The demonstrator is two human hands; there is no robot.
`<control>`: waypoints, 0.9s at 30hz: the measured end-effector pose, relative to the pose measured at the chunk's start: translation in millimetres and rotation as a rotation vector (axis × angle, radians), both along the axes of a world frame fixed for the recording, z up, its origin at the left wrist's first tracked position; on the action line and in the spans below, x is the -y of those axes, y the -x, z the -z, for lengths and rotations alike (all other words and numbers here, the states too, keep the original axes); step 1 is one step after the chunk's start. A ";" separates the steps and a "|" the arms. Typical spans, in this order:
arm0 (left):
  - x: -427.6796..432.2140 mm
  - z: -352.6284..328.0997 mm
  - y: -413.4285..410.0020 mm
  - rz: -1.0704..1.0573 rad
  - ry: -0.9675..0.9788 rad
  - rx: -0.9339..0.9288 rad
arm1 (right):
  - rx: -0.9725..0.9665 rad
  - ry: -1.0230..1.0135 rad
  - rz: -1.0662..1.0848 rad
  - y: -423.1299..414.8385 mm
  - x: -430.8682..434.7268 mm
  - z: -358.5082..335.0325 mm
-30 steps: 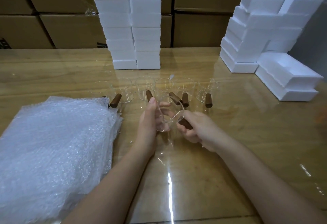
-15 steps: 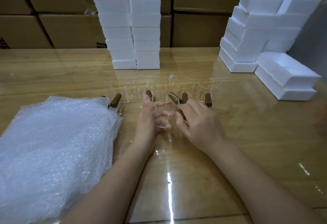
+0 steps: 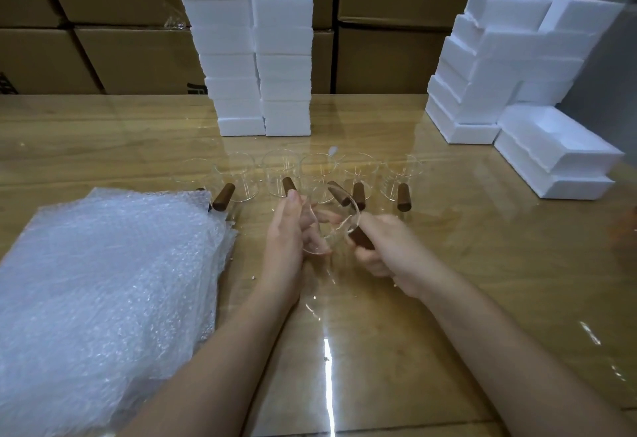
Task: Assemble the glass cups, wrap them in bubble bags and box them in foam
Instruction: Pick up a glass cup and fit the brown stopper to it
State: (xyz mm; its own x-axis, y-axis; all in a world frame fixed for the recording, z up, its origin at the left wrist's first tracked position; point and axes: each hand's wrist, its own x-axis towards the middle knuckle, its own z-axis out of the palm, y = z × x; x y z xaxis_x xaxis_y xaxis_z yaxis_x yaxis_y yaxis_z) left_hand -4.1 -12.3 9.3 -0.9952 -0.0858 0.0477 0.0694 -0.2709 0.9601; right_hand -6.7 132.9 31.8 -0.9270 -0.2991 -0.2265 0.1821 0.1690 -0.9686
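A clear glass cup (image 3: 331, 226) is held tilted above the wooden table between both hands. My left hand (image 3: 289, 240) grips the cup's glass body from the left. My right hand (image 3: 382, 250) is curled round its brown wooden handle (image 3: 360, 238). Behind them stands a row of several glass cups (image 3: 279, 174) with brown handles. A pile of bubble bags (image 3: 103, 291) lies at the left. White foam boxes (image 3: 282, 57) are stacked at the back centre.
More foam boxes (image 3: 517, 67) are piled at the back right, with two larger ones (image 3: 558, 154) in front of them. Cardboard cartons (image 3: 103, 23) form a wall behind the table (image 3: 448, 298). A glare streak runs down the glossy tabletop near me.
Both hands dipped toward the cup row half a second ago, then drew back with the cup. My right hand now holds the handle lower and to the right.
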 end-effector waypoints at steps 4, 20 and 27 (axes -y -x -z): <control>1.4 -0.4 -3.0 0.058 0.017 -0.032 | 0.451 0.358 -0.314 2.3 -11.2 -2.1; -8.2 0.6 0.0 0.161 0.215 -0.047 | 0.374 0.465 -0.072 4.6 -4.3 1.9; -9.8 4.7 2.8 0.056 0.191 -0.003 | -0.558 -0.363 0.229 -10.1 9.2 13.1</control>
State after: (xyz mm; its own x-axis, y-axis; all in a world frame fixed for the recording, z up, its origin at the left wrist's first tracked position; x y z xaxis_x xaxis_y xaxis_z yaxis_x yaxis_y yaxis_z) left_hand -6.9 -2.6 4.6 -0.9980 -0.0194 0.0605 0.0620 -0.0875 0.9942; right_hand 3.4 123.7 18.8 -0.9644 -0.0780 0.2527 -0.2559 0.5162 -0.8174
